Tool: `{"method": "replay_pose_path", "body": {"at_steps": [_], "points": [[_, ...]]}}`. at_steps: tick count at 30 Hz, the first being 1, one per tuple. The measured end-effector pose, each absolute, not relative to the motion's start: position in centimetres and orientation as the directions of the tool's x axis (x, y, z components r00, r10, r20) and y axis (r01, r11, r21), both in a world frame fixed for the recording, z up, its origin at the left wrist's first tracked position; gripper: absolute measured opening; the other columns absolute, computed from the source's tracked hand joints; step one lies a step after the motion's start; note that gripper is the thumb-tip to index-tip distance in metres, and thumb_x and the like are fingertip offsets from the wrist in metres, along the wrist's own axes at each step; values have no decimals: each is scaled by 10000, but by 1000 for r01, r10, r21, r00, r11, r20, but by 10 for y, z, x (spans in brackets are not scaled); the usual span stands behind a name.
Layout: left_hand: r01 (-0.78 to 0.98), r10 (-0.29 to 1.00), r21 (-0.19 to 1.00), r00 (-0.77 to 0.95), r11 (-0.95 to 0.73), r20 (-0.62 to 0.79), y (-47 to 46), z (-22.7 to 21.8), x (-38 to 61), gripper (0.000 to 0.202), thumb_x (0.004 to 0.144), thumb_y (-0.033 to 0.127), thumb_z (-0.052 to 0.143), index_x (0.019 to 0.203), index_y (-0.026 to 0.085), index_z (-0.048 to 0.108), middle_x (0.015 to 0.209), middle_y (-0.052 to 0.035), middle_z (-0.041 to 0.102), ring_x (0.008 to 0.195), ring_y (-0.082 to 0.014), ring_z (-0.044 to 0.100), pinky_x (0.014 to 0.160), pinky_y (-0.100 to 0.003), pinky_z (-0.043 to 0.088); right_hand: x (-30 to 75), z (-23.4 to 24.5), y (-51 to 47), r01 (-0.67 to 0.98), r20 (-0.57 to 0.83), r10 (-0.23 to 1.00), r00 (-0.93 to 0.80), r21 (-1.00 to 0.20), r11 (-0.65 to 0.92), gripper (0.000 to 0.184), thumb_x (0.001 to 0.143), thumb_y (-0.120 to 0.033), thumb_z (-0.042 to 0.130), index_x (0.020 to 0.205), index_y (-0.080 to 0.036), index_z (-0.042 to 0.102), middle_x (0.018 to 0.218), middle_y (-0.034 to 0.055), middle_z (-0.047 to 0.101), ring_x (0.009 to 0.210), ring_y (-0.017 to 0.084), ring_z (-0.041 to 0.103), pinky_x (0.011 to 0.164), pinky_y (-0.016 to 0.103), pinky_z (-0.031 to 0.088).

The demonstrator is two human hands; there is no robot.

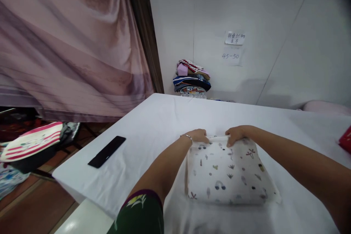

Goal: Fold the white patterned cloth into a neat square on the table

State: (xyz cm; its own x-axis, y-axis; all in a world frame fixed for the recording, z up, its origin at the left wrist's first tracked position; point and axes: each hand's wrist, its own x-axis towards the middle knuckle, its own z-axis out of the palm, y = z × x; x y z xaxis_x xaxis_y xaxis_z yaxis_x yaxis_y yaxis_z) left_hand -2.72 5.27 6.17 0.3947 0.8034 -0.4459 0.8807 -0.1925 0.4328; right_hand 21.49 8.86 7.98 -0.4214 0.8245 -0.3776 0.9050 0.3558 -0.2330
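- Left hand (pixel 199 136) and right hand (pixel 237 134) pinch the far edge of a folded printed cloth (pixel 219 172).
- Pale, roughly rectangular, dotted with rainbow motifs, it lies on the wrinkled white tablecloth (pixel 145 142).

Open table (pixel 153 131) left and far, wall (pixel 208 18) behind

A bare stretch of tabletop runs from the left hand (pixel 199 136) to the phone (pixel 106 151), a low, flat obstacle near the left edge. The left forearm slants across the near part of that stretch. Beyond both hands, a bare strip leaves room to pass sideways; past the far edge, the pile of clothes (pixel 192 78) and the wall block the way. The curtain (pixel 82 51) hangs beyond the left side. The right hand (pixel 238 134) and its forearm bar the near right route, with a red object (pixel 346 139) at the right edge. Between the hands is only a narrow gap, at the cloth (pixel 225 172).
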Motion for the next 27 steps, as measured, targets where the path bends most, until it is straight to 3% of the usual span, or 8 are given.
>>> {"method": "replay_pose_path", "body": {"at_steps": [5, 8, 11, 14, 16, 21, 24, 27], "points": [[870, 808, 445, 413, -213, -420, 47, 72, -29, 565, 630, 482, 582, 1138, 251, 495, 1191, -65, 565, 985, -251, 564, 736, -330, 474, 213, 111, 74, 914, -635, 658, -406, -286, 288, 538, 477, -484, 735, 954, -240, 684, 1011, 71, 677, 860, 283, 637, 706, 386, 506], [852, 807, 464, 444, -245, -389, 40, 87, -29, 617, 617, 440, 595, 1194, 252, 481, 1240, -64, 542, 1047, -250, 540, 768, -310, 466, 213, 138, 60, 915, -655, 639, -403, -274, 296, 465, 510, -445, 711, 908, -211, 666, 1007, 78, 665, 894, 293, 613, 708, 379, 482], [824, 789, 484, 495, -293, -365, 29, 115, -27, 459, 610, 392, 603, 1036, 221, 595, 1114, -58, 616, 953, -247, 580, 712, -295, 464, 216, 165, 46, 914, -624, 668, -404, -257, 313, 379, 518, -401, 691, 834, -197, 642, 923, 73, 668, 859, 287, 607, 675, 362, 465], [812, 800, 470, 517, -346, -304, 16, 157, -26, 242, 616, 352, 604, 786, 183, 640, 849, -44, 664, 755, -226, 603, 629, -291, 442, 220, 196, 32, 901, -496, 752, -434, -214, 378, 337, 542, -384, 678, 823, -205, 625, 885, 62, 660, 830, 272, 599, 663, 352, 451], [811, 842, 428, 508, -398, -179, 5, 189, -26, 184, 617, 309, 612, 747, 180, 632, 768, -30, 649, 718, -212, 592, 634, -288, 428, 224, 222, 19, 894, -361, 818, -448, -176, 412, 311, 588, -385, 656, 844, -213, 618, 884, 59, 655, 811, 257, 596, 653, 344, 444], [858, 837, 150, 416, -491, 355, -41, 244, -24, 174, 687, 228, 596, 846, 156, 594, 918, -76, 599, 934, -261, 538, 830, -361, 378, 233, 270, -27, 876, 115, 871, -478, -1, 482, 300, 723, -402, 556, 938, -195, 585, 917, 79, 619, 828, 238, 568, 652, 338, 410], [876, 753, 2, 413, -482, 513, -74, 222, -21, 181, 757, 198, 540, 934, 158, 551, 1021, -99, 550, 1024, -270, 471, 879, -394, 341, 236, 242, -58, 848, 347, 777, -526, 136, 513, 246, 768, -343, 511, 964, -202, 556, 1011, 107, 588, 927, 267, 535, 713, 362, 413], [868, 773, -43, 461, -494, 436, -104, 155, -16, 158, 782, 140, 494, 933, 172, 526, 991, -96, 534, 981, -249, 462, 835, -386, 355, 239, 165, -86, 810, 335, 739, -584, 190, 554, 229, 734, -160, 465, 936, -191, 568, 1000, 125, 595, 925, 277, 535, 778, 397, 419]]}}
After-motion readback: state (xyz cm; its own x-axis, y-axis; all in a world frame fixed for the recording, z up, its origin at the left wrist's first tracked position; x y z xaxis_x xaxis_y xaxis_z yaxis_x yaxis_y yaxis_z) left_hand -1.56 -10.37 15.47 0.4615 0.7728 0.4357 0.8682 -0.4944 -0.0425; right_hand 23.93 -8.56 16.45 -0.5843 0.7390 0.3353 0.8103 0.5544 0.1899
